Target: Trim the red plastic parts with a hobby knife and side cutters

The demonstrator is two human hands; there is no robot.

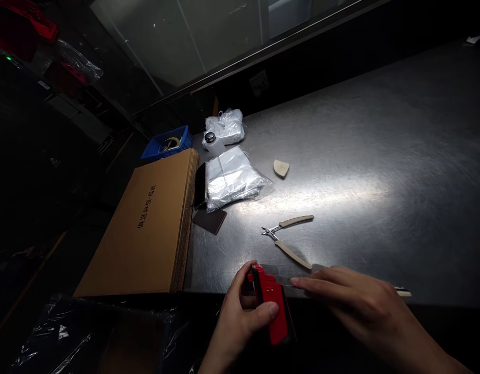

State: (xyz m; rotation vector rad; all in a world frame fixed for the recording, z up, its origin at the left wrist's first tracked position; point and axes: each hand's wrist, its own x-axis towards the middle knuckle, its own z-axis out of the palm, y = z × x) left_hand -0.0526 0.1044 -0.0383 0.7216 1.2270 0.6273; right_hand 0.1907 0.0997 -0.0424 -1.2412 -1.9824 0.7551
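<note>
My left hand (243, 317) is closed around a red plastic part (277, 322) with black edges, held tilted in front of the bench edge. The thumb presses on its red face, and the fingers wrap behind. My right hand (352, 293) is just right of the part, its index fingertip pointing at it and the fingers drawn together. Whatever those fingers pinch is blurred and partly hidden. Beyond the hands, a pair of small nippers (277, 236) with beige handles lies spread on the bench. A pale object with a dark stripe (402, 292) shows behind my right wrist.
Flattened cardboard boxes (146, 223) are stacked at the left of the metal bench (372, 156). Near them are a dark flat pad (210, 221), clear bags (236, 176), a pump bottle (214, 144) and a blue bin (150, 150). A beige wedge (281, 168) lies mid-bench.
</note>
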